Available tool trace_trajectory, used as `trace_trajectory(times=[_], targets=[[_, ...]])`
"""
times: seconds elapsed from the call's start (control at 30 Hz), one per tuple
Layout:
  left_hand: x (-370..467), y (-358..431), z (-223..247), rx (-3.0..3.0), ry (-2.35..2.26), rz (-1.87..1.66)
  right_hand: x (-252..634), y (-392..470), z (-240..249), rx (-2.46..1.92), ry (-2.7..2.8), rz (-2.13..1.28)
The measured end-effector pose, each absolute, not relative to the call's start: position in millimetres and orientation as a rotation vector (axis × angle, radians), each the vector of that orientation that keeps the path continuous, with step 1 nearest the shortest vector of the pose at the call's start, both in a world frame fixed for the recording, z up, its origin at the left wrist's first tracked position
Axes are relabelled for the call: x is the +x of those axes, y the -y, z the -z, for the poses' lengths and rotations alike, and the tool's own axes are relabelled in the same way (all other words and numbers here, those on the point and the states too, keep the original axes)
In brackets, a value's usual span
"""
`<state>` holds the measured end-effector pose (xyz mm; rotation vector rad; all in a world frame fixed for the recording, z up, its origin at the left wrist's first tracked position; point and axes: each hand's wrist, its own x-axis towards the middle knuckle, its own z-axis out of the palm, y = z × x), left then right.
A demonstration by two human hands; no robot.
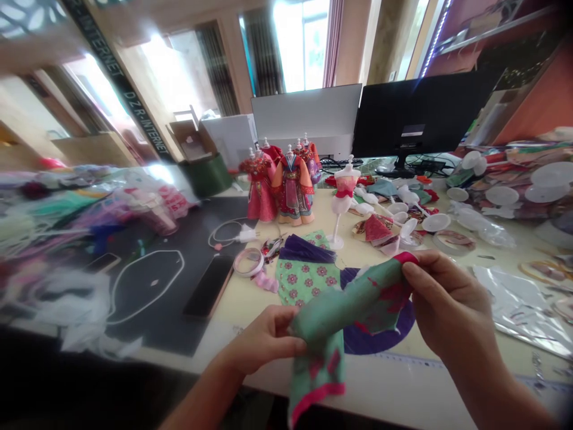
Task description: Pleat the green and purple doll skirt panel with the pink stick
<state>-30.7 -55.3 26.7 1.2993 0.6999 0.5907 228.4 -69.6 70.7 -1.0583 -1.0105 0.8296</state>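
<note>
A green cloth strip (344,307) with pink edging and pink motifs is stretched between my two hands above the table. My left hand (271,340) pinches its near part, and one pink-edged end hangs down below the fingers. My right hand (452,298) grips the other pink-edged end between thumb and fingers. Under the strip lies a dark purple fabric piece (380,340), partly hidden by it. Farther back, a green flowered fabric (298,280) lies flat, with a folded purple pleated piece (307,248) across it.
Dressed doll mannequins (293,191) and a small bust on a stand (344,194) stand behind. A phone (209,286), a ribbon roll (249,263) and a white plug (246,233) lie left. Fabric scraps and white stands (435,223) crowd the right; a monitor (416,116) stands at the back.
</note>
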Motion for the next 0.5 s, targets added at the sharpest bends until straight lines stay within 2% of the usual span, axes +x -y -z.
trace_trajectory(times=[0.1, 0.2, 0.5], targets=[[-44, 59, -31, 1.077, -0.701, -0.714, 227, 76, -68, -1.078, 1.033, -0.859], [-59, 57, -42, 0.872, -0.75, -0.864, 219, 84, -60, -1.094, 1.071, -1.036], [-109, 26, -54, 1.031, -1.072, -0.898, 153, 126, -1, -0.758, 1.036, -1.786]])
